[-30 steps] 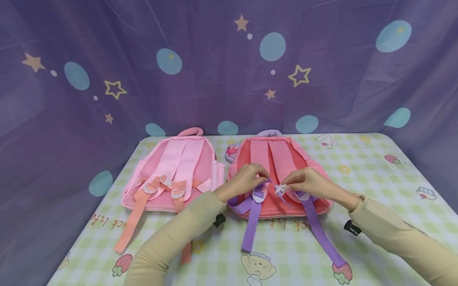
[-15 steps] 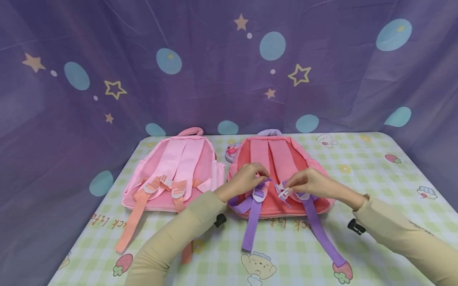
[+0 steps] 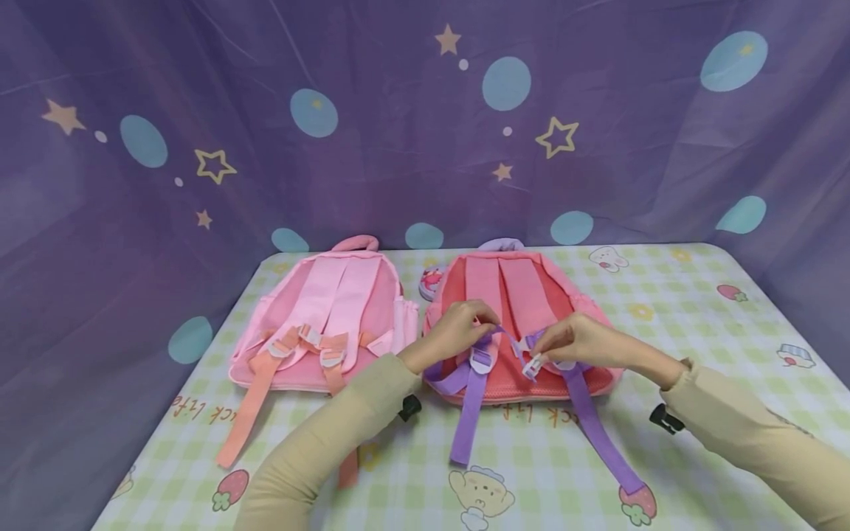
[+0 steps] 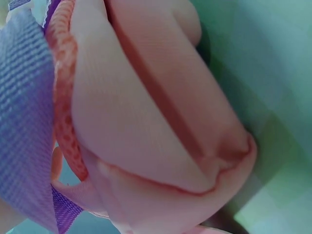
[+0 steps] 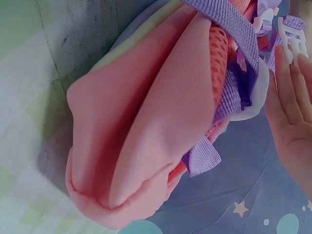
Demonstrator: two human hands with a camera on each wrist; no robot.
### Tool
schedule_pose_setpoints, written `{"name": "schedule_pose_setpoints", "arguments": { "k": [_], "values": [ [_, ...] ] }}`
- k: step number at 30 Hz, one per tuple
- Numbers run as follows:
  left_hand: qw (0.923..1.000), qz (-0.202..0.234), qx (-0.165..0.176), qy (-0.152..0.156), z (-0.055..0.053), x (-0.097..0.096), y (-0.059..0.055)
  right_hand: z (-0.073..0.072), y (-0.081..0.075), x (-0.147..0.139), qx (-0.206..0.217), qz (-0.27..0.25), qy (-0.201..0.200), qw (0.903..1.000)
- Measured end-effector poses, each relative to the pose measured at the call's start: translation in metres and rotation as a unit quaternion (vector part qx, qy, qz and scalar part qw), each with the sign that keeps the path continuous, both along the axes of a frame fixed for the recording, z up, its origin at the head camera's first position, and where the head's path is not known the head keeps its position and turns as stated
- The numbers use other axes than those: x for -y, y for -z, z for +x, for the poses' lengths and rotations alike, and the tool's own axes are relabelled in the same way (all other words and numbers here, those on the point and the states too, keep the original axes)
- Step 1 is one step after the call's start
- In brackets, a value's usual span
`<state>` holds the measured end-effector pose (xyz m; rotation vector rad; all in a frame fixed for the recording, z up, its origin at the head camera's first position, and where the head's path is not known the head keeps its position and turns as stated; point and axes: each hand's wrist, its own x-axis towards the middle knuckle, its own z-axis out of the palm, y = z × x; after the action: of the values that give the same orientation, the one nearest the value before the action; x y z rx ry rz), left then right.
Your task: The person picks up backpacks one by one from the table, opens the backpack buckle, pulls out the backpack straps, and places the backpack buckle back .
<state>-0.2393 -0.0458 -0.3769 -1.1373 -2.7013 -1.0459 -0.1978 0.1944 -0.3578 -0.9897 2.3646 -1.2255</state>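
Observation:
A coral-pink backpack [image 3: 551,310] lies on the table with its shoulder straps up and purple webbing straps trailing from it. In the head view my left hand [image 3: 461,330] pinches a thin purple strap [image 3: 508,338] above the left strap adjuster [image 3: 481,360]. My right hand [image 3: 584,345] holds a white plastic buckle [image 3: 533,366] by its fingers, close beside that strap. Prongs of the white buckle [image 4: 19,4] barely show in the left wrist view, but the right wrist view shows the buckle's pronged piece [image 5: 292,41] at my fingertips. Whether its two halves are joined cannot be told.
A lighter pink backpack [image 3: 319,295] with orange straps lies to the left. Behind, between the bags, sits a small round printed item [image 3: 430,283]. Purple strap ends [image 3: 604,442] hang over the checked tablecloth [image 3: 697,324]. A starry purple curtain [image 3: 398,147] stands behind.
My right hand has shifted slightly right and down, and the white buckle has tilted downward with it. The left hand has stayed nearly still on the purple strap.

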Motion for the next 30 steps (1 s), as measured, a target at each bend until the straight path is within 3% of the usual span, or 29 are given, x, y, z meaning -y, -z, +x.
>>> {"name": "schedule_pose_setpoints", "arguments": {
  "k": [17, 23, 30],
  "values": [
    [0.9988, -0.044, -0.012, 0.018, 0.004, -0.002, -0.001, 0.0, 0.003, -0.003, -0.004, 0.044, -0.003, 0.999],
    [0.9964, -0.076, -0.032, 0.023, 0.007, -0.003, -0.004, -0.001, 0.007, -0.004, -0.04, 0.057, -0.012, 0.9975],
    [0.9951, -0.083, -0.045, 0.028, 0.012, -0.003, -0.004, 0.0, 0.009, -0.005, -0.061, 0.061, -0.018, 0.9961]
  ]
}}
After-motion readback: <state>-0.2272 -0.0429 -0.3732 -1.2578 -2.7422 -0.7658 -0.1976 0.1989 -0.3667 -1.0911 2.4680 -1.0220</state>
